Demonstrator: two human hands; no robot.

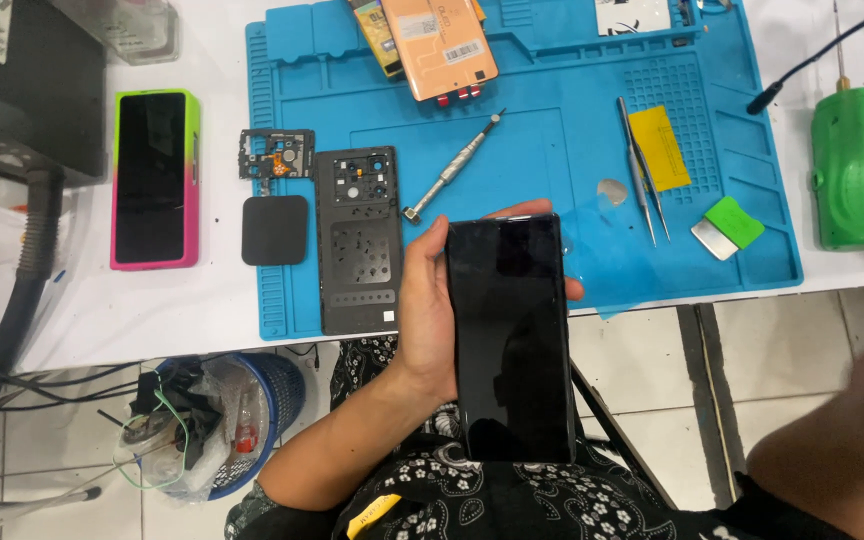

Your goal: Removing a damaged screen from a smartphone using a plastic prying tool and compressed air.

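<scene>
The black phone point(510, 340) is held screen-up in the left hand point(430, 310), lifted clear of the table point(202, 310) and out over the lap, just in front of the near edge of the blue work mat point(542, 190). The dark glass is turned flat toward the camera, a hold that appears chosen so the face can be looked over. The left hand is wrapped round the phone's left edge from beneath, the thumb laid along that side and fingertips point(567, 290) showing past the right edge, so the grip is closed firmly on the body. The right hand is seen only as a blur at the right border of the view; whether it is open or closed cannot be told, and nothing is seen in it. On the mat, parts are laid out apart from one another, seemingly so that each stays findable: a black back frame point(357, 240) with camera cut-outs, a small bracket point(277, 153) and a black square pad point(274, 230) just left of it, a screwdriver point(452, 168) lying aslant, tweezers point(640, 170) beside a yellow card point(660, 148), and an orange back cover point(442, 45) at the far edge. A phone in a green-and-pink case point(155, 178) rests on the table left of the mat, and a green tool point(849, 170) lies to the right.
</scene>
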